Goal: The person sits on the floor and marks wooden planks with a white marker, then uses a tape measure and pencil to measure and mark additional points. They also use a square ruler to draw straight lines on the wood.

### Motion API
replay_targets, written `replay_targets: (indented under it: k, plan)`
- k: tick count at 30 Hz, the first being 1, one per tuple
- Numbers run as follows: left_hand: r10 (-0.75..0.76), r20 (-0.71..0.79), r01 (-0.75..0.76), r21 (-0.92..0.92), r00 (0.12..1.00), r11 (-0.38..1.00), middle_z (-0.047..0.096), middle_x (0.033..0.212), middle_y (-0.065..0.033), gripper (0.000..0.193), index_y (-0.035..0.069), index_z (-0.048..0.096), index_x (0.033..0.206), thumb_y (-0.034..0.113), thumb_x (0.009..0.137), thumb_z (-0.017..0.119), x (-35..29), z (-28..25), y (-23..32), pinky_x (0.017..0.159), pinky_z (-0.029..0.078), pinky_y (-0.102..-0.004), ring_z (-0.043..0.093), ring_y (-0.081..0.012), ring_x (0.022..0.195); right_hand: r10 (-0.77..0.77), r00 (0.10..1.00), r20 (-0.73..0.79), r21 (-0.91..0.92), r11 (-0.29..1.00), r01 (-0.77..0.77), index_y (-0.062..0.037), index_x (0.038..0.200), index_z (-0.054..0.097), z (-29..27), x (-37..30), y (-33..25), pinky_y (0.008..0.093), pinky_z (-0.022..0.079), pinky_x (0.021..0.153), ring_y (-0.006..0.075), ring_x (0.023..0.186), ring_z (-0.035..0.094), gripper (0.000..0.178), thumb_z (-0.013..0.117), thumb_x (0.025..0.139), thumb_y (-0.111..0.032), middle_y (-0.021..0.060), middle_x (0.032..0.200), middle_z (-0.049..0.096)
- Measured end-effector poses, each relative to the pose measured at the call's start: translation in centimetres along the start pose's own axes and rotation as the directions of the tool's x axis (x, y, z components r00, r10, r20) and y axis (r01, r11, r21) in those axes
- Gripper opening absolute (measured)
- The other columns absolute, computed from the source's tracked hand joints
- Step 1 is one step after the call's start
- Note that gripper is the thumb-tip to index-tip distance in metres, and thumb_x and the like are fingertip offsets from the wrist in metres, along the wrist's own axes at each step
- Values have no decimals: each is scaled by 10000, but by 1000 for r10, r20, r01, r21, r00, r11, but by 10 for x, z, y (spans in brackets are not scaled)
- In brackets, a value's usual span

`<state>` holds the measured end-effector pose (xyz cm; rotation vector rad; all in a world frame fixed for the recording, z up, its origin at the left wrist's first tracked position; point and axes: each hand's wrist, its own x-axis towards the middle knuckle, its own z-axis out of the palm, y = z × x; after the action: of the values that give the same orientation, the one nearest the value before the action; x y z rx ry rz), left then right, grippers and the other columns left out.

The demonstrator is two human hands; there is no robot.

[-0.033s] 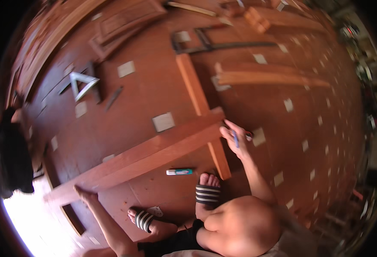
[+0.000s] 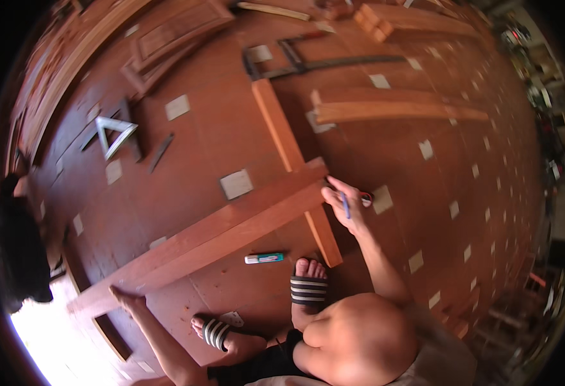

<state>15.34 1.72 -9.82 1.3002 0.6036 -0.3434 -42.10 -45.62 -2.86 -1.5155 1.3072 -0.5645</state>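
A long reddish-brown wooden beam [image 2: 212, 238] runs slantwise from lower left to the middle. Near its left end my left hand [image 2: 128, 301] grips the near edge with its fingers. At the right end is my right hand [image 2: 345, 204], fingers curled, holding a blue pen [image 2: 345, 206] and touching the end of the beam. A small red-and-black object [image 2: 365, 199] shows beside that hand; whether I hold it is unclear. The beam's right part rests across a lighter wooden batten [image 2: 323, 238], and its left part lies over a dark-edged wooden piece [image 2: 112, 338].
A white-and-teal marker-like tube [image 2: 264, 258] lies on the tiled floor near my feet. Beyond are a metal clamp [image 2: 340, 65], a set square [image 2: 115, 136], a thin dark tool [image 2: 161, 153], a panelled frame [image 2: 176, 38] and wooden pieces [image 2: 398, 114]. Another person [image 2: 16, 238] is at far left.
The whole scene sits slightly further left in view. My hands keep their places on the beam, and the pen stays in my right hand.
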Motion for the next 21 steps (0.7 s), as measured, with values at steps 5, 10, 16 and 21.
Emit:
replay_targets:
  k: [5, 10, 16, 21]
  plan:
    - [27, -53, -26, 8, 998, 1000, 482, 1672, -122, 862, 152, 503, 1612, 730, 977, 583, -23, 32, 3, 1237, 417, -577, 466, -369, 1515, 29, 999, 13, 34, 999, -30, 94, 1458, 613, 1, 6, -2, 331, 599, 957, 208, 1120, 756, 587, 760, 1048, -299, 218, 1248, 779]
    - [109, 45, -111, 32, 993, 993, 508, 1649, -137, 874, 150, 509, 1605, 749, 971, 556, -24, 34, -3, 1227, 429, -586, 477, -390, 1506, -70, 997, -12, 48, 996, 71, 88, 1433, 638, 1, 10, 0, 312, 604, 905, 172, 1034, 756, 576, 785, 1029, -295, 178, 1167, 802]
    - [72, 50, -73, 18, 996, 997, 535, 1623, -121, 826, 154, 547, 1561, 728, 968, 584, -12, 24, 1, 1229, 407, -580, 513, -363, 1470, -57, 998, -30, 71, 996, 59, 93, 1406, 658, 3, 9, 4, 309, 601, 878, 153, 995, 741, 556, 799, 1019, -281, 162, 1127, 803]
    - [10, -5, -10, -16, 1000, 1000, 541, 1618, -105, 795, 187, 555, 1560, 705, 960, 613, -16, 23, 1, 1215, 425, -581, 512, -355, 1469, 23, 1000, 18, 49, 999, -24, 102, 1421, 639, -1, 11, -1, 339, 601, 950, 199, 1088, 749, 566, 787, 1026, -276, 221, 1215, 783]
